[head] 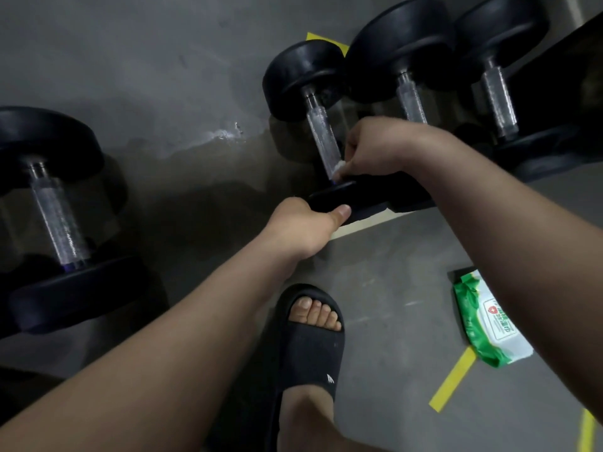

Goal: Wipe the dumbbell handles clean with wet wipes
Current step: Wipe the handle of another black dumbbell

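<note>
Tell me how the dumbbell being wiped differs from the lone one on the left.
The held dumbbell has the left hand gripping its near head and the right hand pressing a wipe to its handle; the left dumbbell is untouched. The held dumbbell lies beside two more dumbbells; the left dumbbell lies apart, alone. Both have black round heads and knurled silver handles.

Four dumbbells [58, 210] [321, 138] [412, 99] [499, 102]. One wipe [339, 166]. One wet-wipe pack [486, 321]. Two hands: left hand [303, 226], right hand [375, 148]. One slipper [310, 350].
</note>
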`<state>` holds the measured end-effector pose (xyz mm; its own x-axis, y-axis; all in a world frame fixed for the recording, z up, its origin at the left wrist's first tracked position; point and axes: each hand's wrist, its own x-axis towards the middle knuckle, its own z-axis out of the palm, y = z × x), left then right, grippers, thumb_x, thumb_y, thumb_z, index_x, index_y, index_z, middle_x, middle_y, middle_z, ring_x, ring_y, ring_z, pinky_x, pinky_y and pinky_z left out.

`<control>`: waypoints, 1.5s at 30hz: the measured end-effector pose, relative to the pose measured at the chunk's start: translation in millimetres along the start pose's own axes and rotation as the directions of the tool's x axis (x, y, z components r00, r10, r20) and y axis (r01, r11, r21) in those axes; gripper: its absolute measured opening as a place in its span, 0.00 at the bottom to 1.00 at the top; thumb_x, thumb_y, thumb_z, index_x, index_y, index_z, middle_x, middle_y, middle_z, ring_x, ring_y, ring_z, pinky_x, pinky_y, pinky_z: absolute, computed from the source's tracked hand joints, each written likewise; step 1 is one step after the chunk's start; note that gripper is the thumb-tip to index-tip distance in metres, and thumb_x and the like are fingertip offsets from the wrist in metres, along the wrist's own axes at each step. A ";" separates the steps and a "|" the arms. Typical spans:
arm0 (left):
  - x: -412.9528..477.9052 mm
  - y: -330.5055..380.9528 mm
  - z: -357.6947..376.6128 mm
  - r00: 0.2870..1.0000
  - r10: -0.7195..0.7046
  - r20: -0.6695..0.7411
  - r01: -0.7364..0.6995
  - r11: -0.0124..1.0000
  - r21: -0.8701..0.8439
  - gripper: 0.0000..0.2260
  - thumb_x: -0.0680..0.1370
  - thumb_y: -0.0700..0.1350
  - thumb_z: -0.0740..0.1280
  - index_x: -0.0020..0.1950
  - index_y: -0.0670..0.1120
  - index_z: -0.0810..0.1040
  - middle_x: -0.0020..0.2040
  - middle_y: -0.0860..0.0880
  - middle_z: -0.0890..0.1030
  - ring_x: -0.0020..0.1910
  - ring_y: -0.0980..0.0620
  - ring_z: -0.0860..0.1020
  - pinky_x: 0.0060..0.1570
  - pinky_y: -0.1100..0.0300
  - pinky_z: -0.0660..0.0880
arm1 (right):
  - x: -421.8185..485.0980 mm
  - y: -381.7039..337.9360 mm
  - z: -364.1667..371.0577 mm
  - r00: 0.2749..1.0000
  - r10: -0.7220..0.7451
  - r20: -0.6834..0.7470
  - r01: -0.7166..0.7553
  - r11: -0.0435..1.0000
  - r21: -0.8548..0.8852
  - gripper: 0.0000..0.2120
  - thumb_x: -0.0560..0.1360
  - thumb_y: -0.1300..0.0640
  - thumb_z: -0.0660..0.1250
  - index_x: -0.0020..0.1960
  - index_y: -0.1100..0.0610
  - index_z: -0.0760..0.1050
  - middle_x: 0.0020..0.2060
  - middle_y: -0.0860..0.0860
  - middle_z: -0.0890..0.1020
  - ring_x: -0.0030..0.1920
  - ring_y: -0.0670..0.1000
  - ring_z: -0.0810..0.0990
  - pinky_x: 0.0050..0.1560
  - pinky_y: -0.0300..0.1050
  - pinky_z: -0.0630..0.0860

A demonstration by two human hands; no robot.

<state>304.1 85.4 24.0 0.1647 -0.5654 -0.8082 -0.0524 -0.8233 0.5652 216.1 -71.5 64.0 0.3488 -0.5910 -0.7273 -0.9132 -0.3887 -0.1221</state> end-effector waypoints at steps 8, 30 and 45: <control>-0.1 0.8 -2.0 0.999 -0.035 0.011 0.035 0.999 0.021 0.21 0.73 0.63 0.73 0.45 0.44 0.78 0.37 0.48 0.79 0.35 0.50 0.78 0.34 0.60 0.70 | 6.9 8.3 -3.6 0.997 0.002 0.080 0.000 1.000 -0.026 0.15 0.71 0.41 0.77 0.43 0.52 0.78 0.38 0.49 0.82 0.39 0.51 0.80 0.38 0.44 0.74; 8.3 -3.7 -4.7 1.000 -0.025 0.017 0.023 0.997 0.069 0.24 0.71 0.65 0.73 0.50 0.44 0.82 0.45 0.46 0.83 0.44 0.46 0.82 0.48 0.53 0.81 | 16.3 17.3 -6.6 0.996 0.028 0.089 -0.046 0.977 0.206 0.12 0.66 0.46 0.81 0.40 0.54 0.85 0.34 0.49 0.85 0.35 0.49 0.81 0.41 0.45 0.77; 10.6 -7.4 -3.5 1.000 0.028 0.001 -0.028 0.997 0.066 0.23 0.71 0.64 0.73 0.44 0.43 0.81 0.39 0.47 0.81 0.42 0.46 0.82 0.41 0.55 0.77 | 1.8 -6.7 3.2 0.999 0.028 -0.019 -0.027 0.997 0.070 0.16 0.70 0.42 0.76 0.41 0.54 0.80 0.38 0.51 0.83 0.39 0.52 0.81 0.34 0.40 0.72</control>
<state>309.7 85.6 11.8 0.1617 -0.5884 -0.7922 -0.1224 -0.8085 0.5756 222.2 -67.7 61.3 0.3270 -0.6154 -0.7172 -0.9347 -0.3224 -0.1496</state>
